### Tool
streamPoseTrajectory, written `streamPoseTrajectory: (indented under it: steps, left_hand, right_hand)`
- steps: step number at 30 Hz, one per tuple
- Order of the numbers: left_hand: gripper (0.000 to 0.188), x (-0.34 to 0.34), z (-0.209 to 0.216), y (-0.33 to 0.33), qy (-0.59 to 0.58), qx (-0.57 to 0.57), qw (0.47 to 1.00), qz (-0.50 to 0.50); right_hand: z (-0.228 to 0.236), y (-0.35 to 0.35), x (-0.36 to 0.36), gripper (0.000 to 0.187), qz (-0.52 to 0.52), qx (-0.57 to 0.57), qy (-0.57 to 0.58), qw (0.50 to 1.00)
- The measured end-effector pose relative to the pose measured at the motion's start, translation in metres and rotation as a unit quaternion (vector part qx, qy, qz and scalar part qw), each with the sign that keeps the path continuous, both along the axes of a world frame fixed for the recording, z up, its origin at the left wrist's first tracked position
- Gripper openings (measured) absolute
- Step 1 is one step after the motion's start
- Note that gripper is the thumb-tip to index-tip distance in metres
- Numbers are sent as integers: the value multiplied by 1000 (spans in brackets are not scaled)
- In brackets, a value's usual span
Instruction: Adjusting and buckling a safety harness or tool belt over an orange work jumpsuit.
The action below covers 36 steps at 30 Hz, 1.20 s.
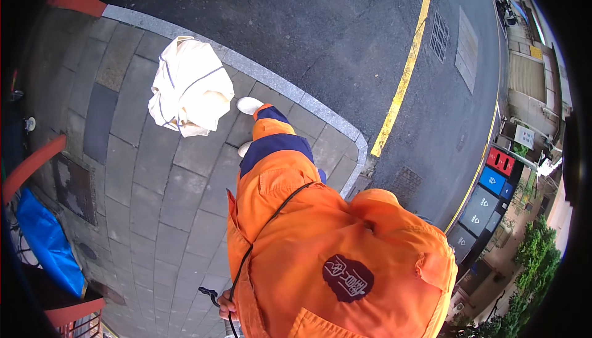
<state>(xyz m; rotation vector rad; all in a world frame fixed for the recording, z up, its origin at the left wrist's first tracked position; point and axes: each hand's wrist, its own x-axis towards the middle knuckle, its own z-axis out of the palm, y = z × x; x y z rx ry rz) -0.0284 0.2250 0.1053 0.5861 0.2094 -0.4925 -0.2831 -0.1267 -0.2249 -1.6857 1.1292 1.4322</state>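
My left hand [227, 306] shows at the lower edge, beside the orange jacket [277, 258] I wear. Its fingers are curled round a thin black cord [271, 218], which runs up across the jacket's front. A dark looped strap end [208, 292] sticks out beside the fingers; part of the hand is hidden by cloth. My right hand is out of sight, though an orange fold of sleeve or jacket [376, 197] bulges on that side. Ahead of my white shoe [249, 105] and to its left lies a large, crumpled white sack [191, 85] with dark lines.
Grey paving slabs [142, 171] end at a pale kerb [296, 88]. Beyond it lies an asphalt road with a yellow line [404, 73]. A blue tarp [49, 242] and red bars [34, 165] stand at left. Several bins [492, 179] line the right side.
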Motion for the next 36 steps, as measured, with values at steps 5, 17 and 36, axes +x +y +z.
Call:
streamPoseTrajectory:
  steps: [5, 17, 36]
  left_hand:
    - [35, -3, -13, -2, -3, -25, 999, -28]
    - [43, -79, -36, -10, 202, 196, 951, 132]
    - [29, -4, -67, -93, 250, 352, 899, -73]
  right_hand:
    - [-22, -20, -12, 58, 88, -70, -61, 992]
    - [258, -203, 184, 35, -523, 386, -220, 727]
    - [277, -89, 353, 44, -364, 286, -271, 844]
